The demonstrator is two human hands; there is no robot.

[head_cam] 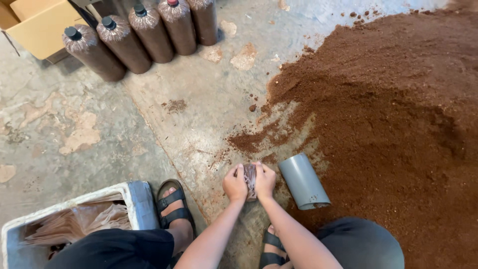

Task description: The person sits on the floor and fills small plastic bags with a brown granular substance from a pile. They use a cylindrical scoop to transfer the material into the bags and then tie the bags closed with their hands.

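Note:
My left hand [234,184] and my right hand [265,180] are pressed together around a small clear plastic bag [250,180] with brown stuff in it, held just above the concrete floor. A grey plastic pipe piece [303,181] lies on the floor right beside my right hand, at the edge of a big heap of brown sawdust-like material [393,114]. Both forearms reach forward from the bottom of the view.
Several packed brown bags with dark caps [134,37] stand in a row at the top left, beside a cardboard box [37,25]. A white foam box [132,197] with clear plastic bags sits at the bottom left. My sandalled foot [172,206] rests next to it.

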